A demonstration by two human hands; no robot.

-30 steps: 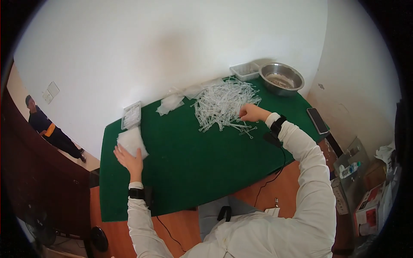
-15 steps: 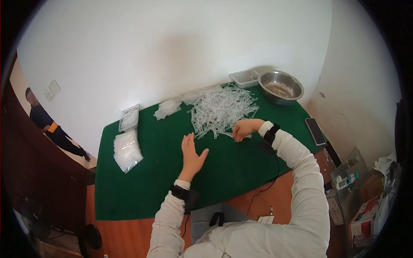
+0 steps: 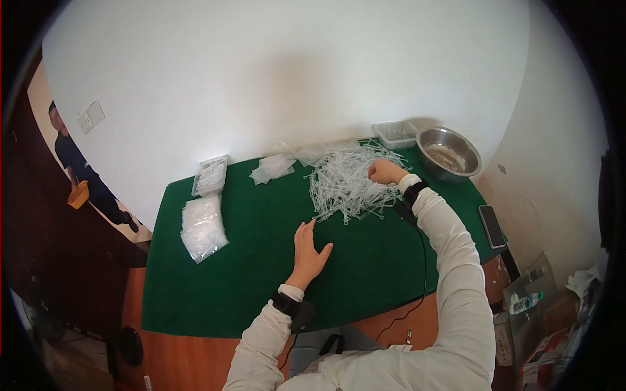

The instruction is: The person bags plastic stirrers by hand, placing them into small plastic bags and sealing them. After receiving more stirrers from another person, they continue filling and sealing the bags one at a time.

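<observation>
Plastic sticks (image 3: 345, 190) lie heaped far-centre, probably for easy reach. Nearest, the left hand (image 3: 309, 262) sits beside them, thumb and fingers apart; left, clear bags (image 3: 203, 228) overlap — likely for easy pinching. Farther, the right hand (image 3: 387, 173) curls over the heap — I can't tell its grip from here.

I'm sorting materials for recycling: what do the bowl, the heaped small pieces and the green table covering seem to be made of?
Bowl: metal, perhaps stainless steel, smooth and grey with bright reflections.
Heaped small pieces: probably clear plastic, since they look translucent with pale glints.
Green table covering: likely felt-like cloth, matte with no shine.
</observation>
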